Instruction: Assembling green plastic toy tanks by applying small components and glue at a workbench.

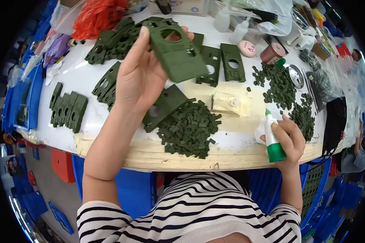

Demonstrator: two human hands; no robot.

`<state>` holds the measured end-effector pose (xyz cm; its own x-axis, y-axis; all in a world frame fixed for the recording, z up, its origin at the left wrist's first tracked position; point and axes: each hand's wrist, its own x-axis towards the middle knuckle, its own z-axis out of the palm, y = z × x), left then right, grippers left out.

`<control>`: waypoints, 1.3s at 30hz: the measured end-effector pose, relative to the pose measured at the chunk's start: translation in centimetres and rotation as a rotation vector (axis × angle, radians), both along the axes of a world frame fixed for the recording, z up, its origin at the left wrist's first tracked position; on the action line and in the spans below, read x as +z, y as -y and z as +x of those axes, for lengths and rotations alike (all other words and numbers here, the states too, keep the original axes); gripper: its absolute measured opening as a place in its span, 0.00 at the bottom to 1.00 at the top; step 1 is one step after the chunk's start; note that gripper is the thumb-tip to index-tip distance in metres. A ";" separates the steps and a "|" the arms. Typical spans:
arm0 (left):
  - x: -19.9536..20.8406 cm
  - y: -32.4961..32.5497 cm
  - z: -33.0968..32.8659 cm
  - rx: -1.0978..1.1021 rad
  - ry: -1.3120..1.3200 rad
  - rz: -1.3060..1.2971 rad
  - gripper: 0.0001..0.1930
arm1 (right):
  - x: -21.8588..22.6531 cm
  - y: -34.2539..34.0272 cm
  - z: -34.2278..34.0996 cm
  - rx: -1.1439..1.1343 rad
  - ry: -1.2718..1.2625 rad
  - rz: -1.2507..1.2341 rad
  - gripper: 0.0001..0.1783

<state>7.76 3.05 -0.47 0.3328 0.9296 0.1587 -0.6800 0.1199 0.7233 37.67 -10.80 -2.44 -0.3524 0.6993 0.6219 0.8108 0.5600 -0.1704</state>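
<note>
Reaching far and slightly right from the near left edge of the table (146,163), the left forearm ends in a raised left hand (136,79) that grips a dark green hull-shaped part (178,60). Its thumb lies along the part's left edge and the other fingers wrap behind, fingertips showing at the far right side—a grip closed to the part's width. The part hangs tilted above the table, its round hole toward the far end. On the near right, the right forearm comes up more steeply, and the right hand (291,139) has its fingers curled closed around a green-and-white squeeze bottle (274,141), the green tip pointing far and a little left. Between the hands lie a heap of small dark green pieces (190,129) and, farther right, a cream-coloured block (230,103).
</note>
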 end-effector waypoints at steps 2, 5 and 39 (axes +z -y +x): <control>-0.3 -0.3 0.0 0.021 -0.079 0.040 0.27 | 0.0 1.0 -0.1 -0.054 0.217 -0.011 0.19; -0.9 1.0 1.0 -0.067 -0.113 0.072 0.27 | -0.9 1.9 -0.6 -0.106 0.318 -0.073 0.20; 0.8 2.2 4.6 -0.039 -0.035 -0.018 0.23 | 2.1 -10.6 8.0 -0.329 0.054 -0.600 0.05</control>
<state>12.31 0.88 0.33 0.3740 0.9183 0.1296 -0.6486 0.1591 0.7443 45.67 -0.16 -0.34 -0.0827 0.9932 0.0815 0.9385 0.1051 -0.3289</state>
